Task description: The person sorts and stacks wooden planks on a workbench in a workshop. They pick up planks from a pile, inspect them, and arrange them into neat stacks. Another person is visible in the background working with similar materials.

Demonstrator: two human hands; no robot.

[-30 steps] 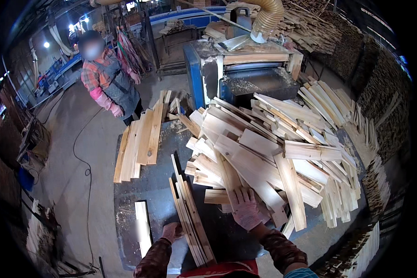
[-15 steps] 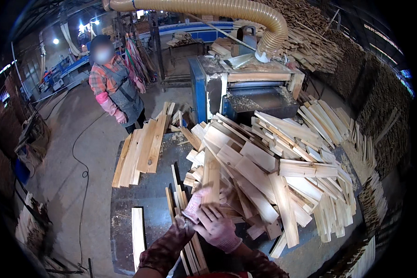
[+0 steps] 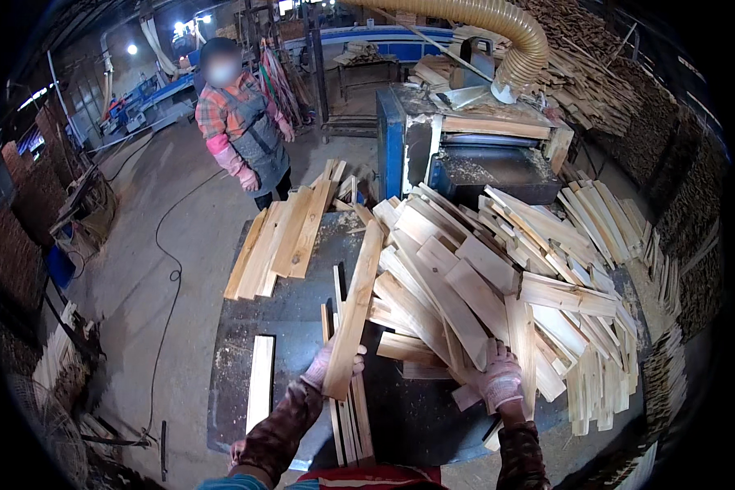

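Note:
My left hand (image 3: pixel 325 364), in a pale pinkish work glove, is closed round the near end of a long wooden board (image 3: pixel 356 306). The board slants up and away over the dark tabletop (image 3: pixel 298 314). Over at the pile, my right hand (image 3: pixel 501 377), gloved alike, has its fingers bent over the near end of another board (image 3: pixel 452 298), which lies among the loose boards. Its thumb is hard to make out. Several narrow strips (image 3: pixel 353 420) lie below my left hand, and one short pale board (image 3: pixel 260 384) rests apart at the left.
Beyond the table stands a blue machine (image 3: pixel 474 147) with a ribbed hose (image 3: pixel 523 41) on top. A co-worker (image 3: pixel 241 122) in apron and pink gloves stands at the far left, near a row of boards (image 3: pixel 290 233). A black cable (image 3: pixel 167 229) crosses the floor.
My hands have moved apart. The left has carried its board leftward, off the pile; the right has gone right onto another board. The whole view has shifted somewhat.

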